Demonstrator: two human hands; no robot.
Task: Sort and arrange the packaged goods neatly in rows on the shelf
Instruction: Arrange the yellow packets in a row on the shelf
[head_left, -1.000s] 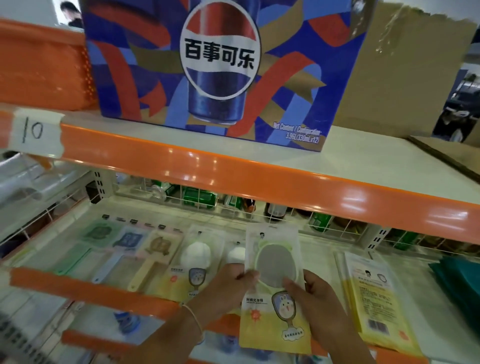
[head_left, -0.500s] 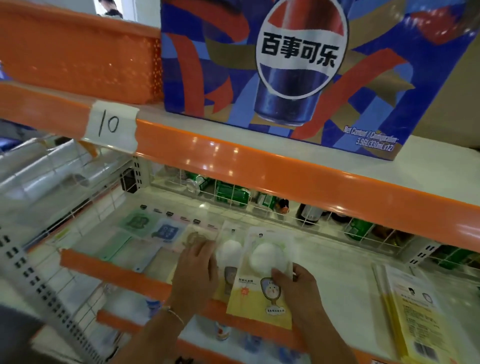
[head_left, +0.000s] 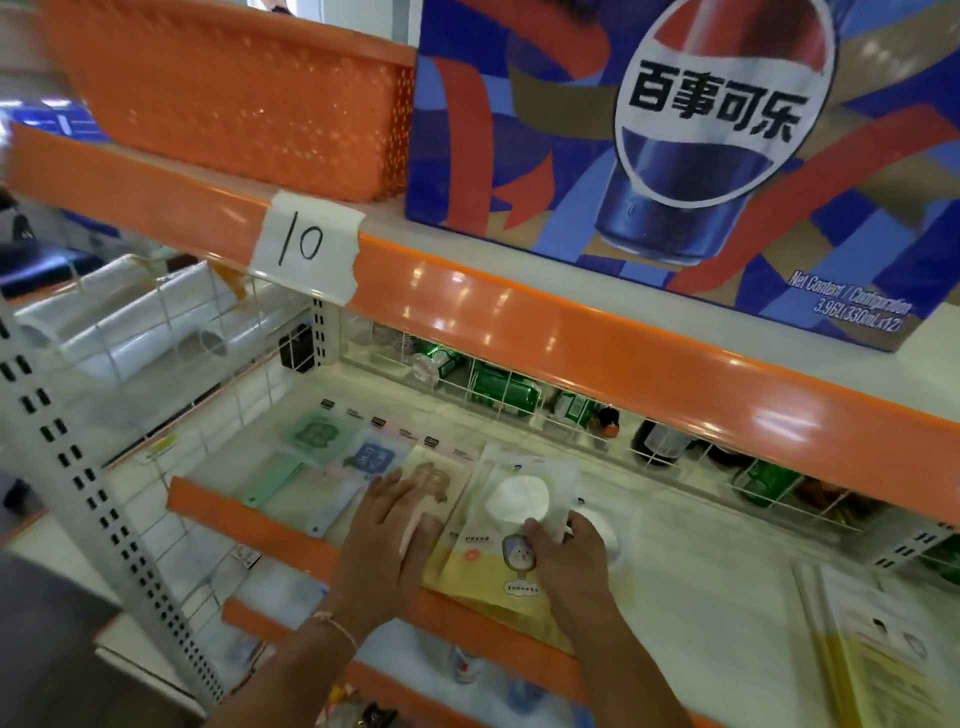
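On the white shelf (head_left: 701, 613), a row of flat clear packets holding green, blue and tan shapes (head_left: 332, 452) already lies side by side at your left. Your left hand (head_left: 387, 525) presses flat on the tan one; your right hand (head_left: 563, 551) pinches the yellow-bottomed packet with a white round puff (head_left: 511, 512), long axis front to back. A yellow stack (head_left: 883, 660) remains.

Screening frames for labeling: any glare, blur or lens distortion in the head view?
Head view: ceiling lights glare on the orange shelf edge; motion blur smears the yellow packets at the right; the wide-angle lens bows the shelf lines; both hands, left hand and right hand, stay fairly sharp.
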